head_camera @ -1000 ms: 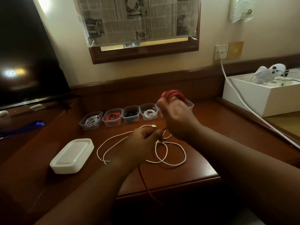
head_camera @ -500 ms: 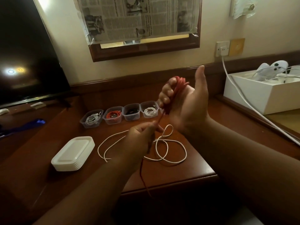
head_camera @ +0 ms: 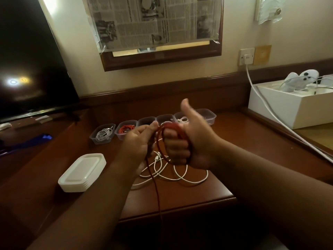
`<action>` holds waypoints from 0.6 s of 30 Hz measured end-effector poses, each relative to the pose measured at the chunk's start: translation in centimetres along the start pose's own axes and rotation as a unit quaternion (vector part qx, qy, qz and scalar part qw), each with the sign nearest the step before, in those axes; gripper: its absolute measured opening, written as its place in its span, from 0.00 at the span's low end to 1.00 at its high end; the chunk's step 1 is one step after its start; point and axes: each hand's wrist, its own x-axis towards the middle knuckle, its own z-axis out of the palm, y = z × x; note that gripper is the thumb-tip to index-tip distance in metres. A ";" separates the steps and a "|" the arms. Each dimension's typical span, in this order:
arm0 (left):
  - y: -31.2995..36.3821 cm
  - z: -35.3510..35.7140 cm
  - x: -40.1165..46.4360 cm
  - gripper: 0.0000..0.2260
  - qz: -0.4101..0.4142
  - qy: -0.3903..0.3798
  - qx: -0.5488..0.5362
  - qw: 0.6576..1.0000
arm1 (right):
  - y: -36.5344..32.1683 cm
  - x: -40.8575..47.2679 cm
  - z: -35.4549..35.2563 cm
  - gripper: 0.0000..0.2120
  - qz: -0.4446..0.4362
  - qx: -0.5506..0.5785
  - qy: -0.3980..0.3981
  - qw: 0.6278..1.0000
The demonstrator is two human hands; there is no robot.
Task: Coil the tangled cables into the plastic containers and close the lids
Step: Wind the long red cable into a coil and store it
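While the red cable (head_camera: 177,131) sits looped around the curled fingers of the right hand (head_camera: 187,143), thumb standing straight up, the left hand (head_camera: 139,143) pinches the free run just beside those loops, up near the knuckles. From that pinch the loose tail drops straight down, past the desk's (head_camera: 180,193) front edge and out of sight below. That's the relation that matters: the coil lies immediately to the right of the left hand, its loops standing upright across the fist, and the slack hangs beneath. The next wrap, I'd say, calls for the left hand to carry the strand up and over the fist again. Under both hands a white cable (head_camera: 182,177) sprawls loose on the desk, not yet coiled. Behind, a row of open containers (head_camera: 102,134); the far-right one (head_camera: 207,116) looks empty, likely the red coil's home. A stack of lids (head_camera: 82,173) waits at the left.
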 end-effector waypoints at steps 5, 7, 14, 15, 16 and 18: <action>-1.4 1.5 -1.8 0.15 -0.032 -0.043 0.043 0.998 | -1.5 1.1 0.3 0.34 -0.264 0.133 0.065 0.953; -1.5 2.0 -2.3 0.15 -0.029 -0.069 0.115 0.991 | -0.9 1.8 -0.5 0.29 -0.338 -0.003 0.156 0.928; 1.3 0.7 -1.8 0.08 0.068 -0.107 0.263 0.956 | 1.7 1.5 -1.7 0.34 -0.204 -0.689 0.246 0.651; 1.6 0.3 -1.5 0.07 0.089 -0.104 0.285 0.949 | 1.4 1.3 -1.1 0.35 -0.164 -0.653 0.230 0.703; 1.8 0.0 -1.2 0.08 0.107 -0.101 0.290 0.946 | 1.1 1.2 -0.7 0.34 -0.121 -0.601 0.213 0.761; 1.7 -0.6 -0.7 0.12 0.111 -0.094 0.256 0.956 | 0.1 1.1 -0.2 0.34 -0.037 -0.473 0.182 0.861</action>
